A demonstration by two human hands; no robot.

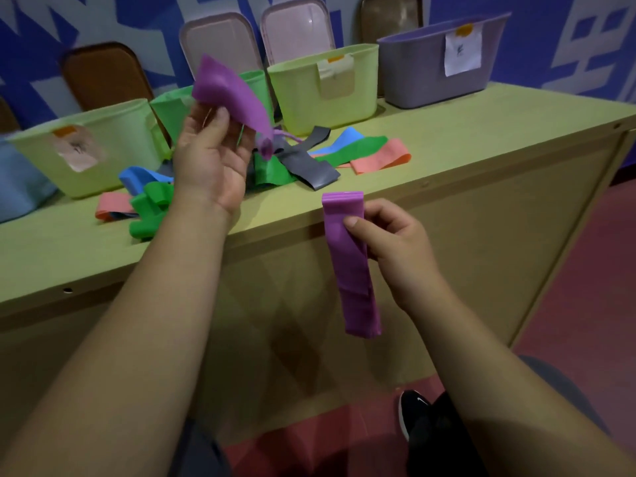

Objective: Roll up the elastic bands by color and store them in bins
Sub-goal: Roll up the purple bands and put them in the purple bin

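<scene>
head view, and we have purple in both hands. our right hand (389, 242) pinches the hanging purple band (349, 266) near its top end, thumb on the front face, fingers curled behind. the band drops straight down below that pinch, long axis upright, out in front of the table (481, 132) edge and off its surface. it looks flat, doubled over, smooth and limp, with layered edges showing at the top and no roll begun yet.

our left hand (210, 156) is up over the table, fingers closed round the raised purple band (227, 91). that one flares wide above the grip and trails down to a twisted tail just beside the pile of loose bands (299, 166); whether the tail touches the pile we cannot tell.

now the key line: the purple bin (413, 80) sits up and to the right of the right-hand pinch, well apart, at the far side of the table, and the right hand is the nearer one to it. our read is that rolling comes first, from the pinched top end down the hanging length.
</scene>
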